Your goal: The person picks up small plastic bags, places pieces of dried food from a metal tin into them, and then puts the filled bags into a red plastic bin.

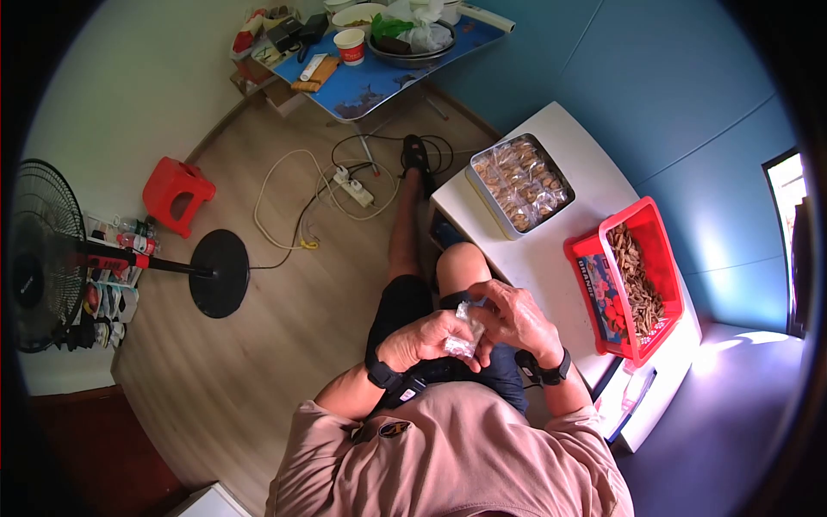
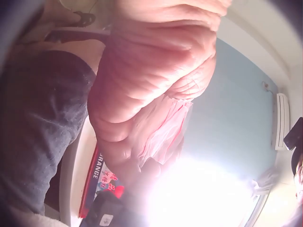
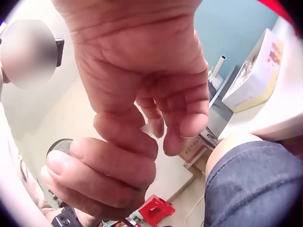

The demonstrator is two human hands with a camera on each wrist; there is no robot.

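Note:
In the head view, a small clear plastic bag [image 1: 463, 341] is held in front of the person's lap. The left hand [image 1: 420, 339] grips it from one side with curled fingers. From the other side, the right hand [image 1: 522, 322] pinches at its edge with thumb and fingers. Pink stripes show on the bag [image 2: 166, 128] in the left wrist view, below the left palm. Only a small whitish bit of it shows between the fingers in the right wrist view; the rest is hidden behind both hands.
On the white cabinet [image 1: 560, 138] right of the knee stand a tin [image 1: 493, 205] of small wrapped packets and a red basket [image 1: 670, 258] of dried brown strips [image 1: 636, 289]. A fan [image 1: 215, 274], red stool [image 1: 177, 194], power strip [image 1: 353, 187] and cluttered blue table [image 1: 366, 95] lie beyond.

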